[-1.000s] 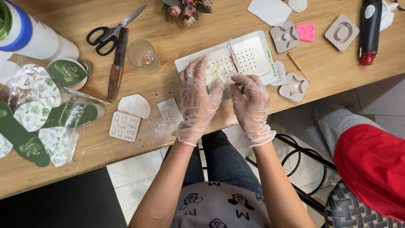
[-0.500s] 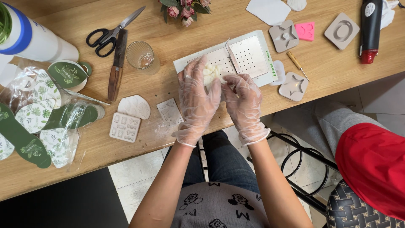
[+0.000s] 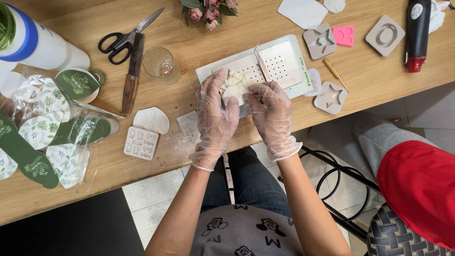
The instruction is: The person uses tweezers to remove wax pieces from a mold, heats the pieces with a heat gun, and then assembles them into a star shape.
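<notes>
- Both hands are gloved and at work over the bench (image 3: pixel 284 19) edge. Left hand (image 3: pixel 217 114) is curled, fingers bent round the near side of a white lump (image 3: pixel 235 85). Right hand (image 3: pixel 271 111) is likewise closed on it, thumb and forefingers pinching its right edge.
- Lump sits between the two hands, at the near left part of a white perforated tray (image 3: pixel 279 64). Whether it rests on the tray or is lifted just clear cannot be told.
- Material looks soft and crumbly, in ragged pieces. Judgement: it is being kneaded or pressed together.
- Advice: keep the work over the tray so crumbs fall there, not on the bench; white dust already lies at 7 o'clock from the hands.
- Advice: press with even force from both sides, folding loose bits inward, since pinching at one edge only may tear it.
- Risk: the thin gloves are loose at the wrist and may snag or stick to the material.
- Surroundings: star mould (image 3: pixel 329 97) at 3 o'clock, small glass (image 3: pixel 160 64) at 10 o'clock, knife (image 3: pixel 132 73) and scissors (image 3: pixel 127 37) beyond it, multi-cavity mould (image 3: pixel 141 142) at 8 o'clock. All stand apart from the hands.
- Another person in red and grey sits at 4 o'clock, not engaged.
</notes>
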